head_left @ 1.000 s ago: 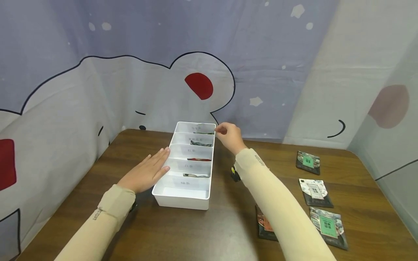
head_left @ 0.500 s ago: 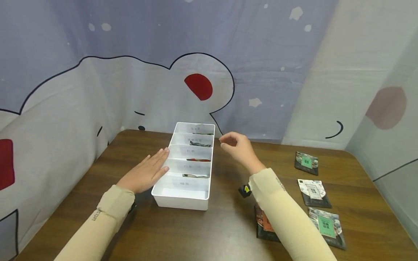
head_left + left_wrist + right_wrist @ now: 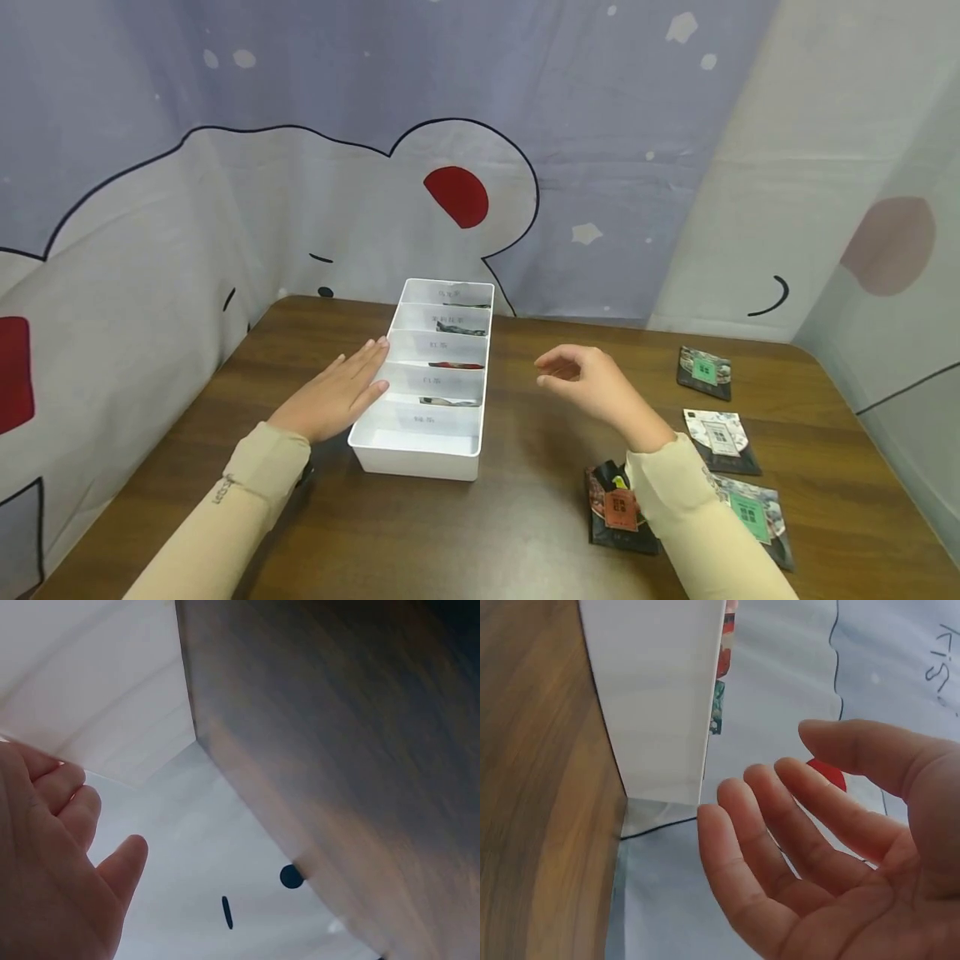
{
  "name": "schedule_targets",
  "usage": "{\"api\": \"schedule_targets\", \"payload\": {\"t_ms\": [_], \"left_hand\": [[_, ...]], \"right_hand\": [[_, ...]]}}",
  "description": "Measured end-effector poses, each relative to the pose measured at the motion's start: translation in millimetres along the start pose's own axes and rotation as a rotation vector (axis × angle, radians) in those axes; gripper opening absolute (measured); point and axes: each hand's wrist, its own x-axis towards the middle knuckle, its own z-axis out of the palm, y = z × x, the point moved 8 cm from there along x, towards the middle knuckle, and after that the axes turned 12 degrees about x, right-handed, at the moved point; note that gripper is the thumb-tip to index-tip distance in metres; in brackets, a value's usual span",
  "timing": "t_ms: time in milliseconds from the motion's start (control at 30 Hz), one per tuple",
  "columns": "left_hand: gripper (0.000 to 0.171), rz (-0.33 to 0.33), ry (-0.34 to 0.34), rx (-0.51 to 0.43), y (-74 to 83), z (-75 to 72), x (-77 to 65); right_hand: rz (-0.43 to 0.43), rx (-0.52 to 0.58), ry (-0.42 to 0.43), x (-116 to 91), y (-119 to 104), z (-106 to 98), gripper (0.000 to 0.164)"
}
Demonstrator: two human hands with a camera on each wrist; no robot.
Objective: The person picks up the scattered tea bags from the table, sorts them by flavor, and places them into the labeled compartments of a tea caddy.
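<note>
A long white divided box (image 3: 420, 464) stands on the table, each compartment marked with handwriting. Thin packets poke up in the four rear sections' right side; among them are a red packet (image 3: 456, 366) and a grey-green packet (image 3: 461, 330). My left hand (image 3: 330, 392) rests with straight fingers along the box's left rim; the left wrist view shows its fingertips (image 3: 71, 776) at that wall. My right hand (image 3: 592, 383) hovers right of the box, fingers loosely bent, nothing between them. In the right wrist view, the right hand (image 3: 802, 855) shows a bare palm beside the box wall (image 3: 656, 697).
On the table's right lie flat tea packets: a dark one with a green label (image 3: 705, 372), a white-topped one (image 3: 722, 442), another green-labelled one (image 3: 753, 521) partly behind the right sleeve, and a red-labelled one (image 3: 621, 510) near that wrist. A patterned curtain (image 3: 600, 167) hangs behind.
My right hand has drawn back from the box's far right corner, moving right and toward me, its fingers loosening. The red-labelled packet shows more fully. My left hand stays put.
</note>
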Motion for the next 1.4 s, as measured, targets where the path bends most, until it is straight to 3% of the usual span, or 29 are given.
{"api": "schedule_targets", "payload": {"t_ms": [300,567,933,1167,1400], "left_hand": [[0.069,-0.001,-0.006,0.008,0.1,-0.4,0.5],[0.068,0.003,-0.002,0.005,0.5,-1.2,0.3],[0.069,0.010,-0.005,-0.001,-0.2,0.1,0.3],[0.069,0.000,-0.008,-0.014,-1.3,1.5,0.5],[0.069,0.001,-0.003,-0.008,-1.8,2.2,1.3]], "right_hand": [[0.062,-0.075,-0.077,-37.2,12.6,-12.1,0.031],[0.144,-0.129,-0.200,-66.0,28.8,-11.3,0.038],[0.223,-0.253,-0.312,-91.3,46.5,-11.3,0.048],[0.229,-0.352,-0.301,-101.3,58.1,-13.5,0.053],[0.262,-0.382,-0.262,-106.6,67.0,-15.5,0.053]]}}
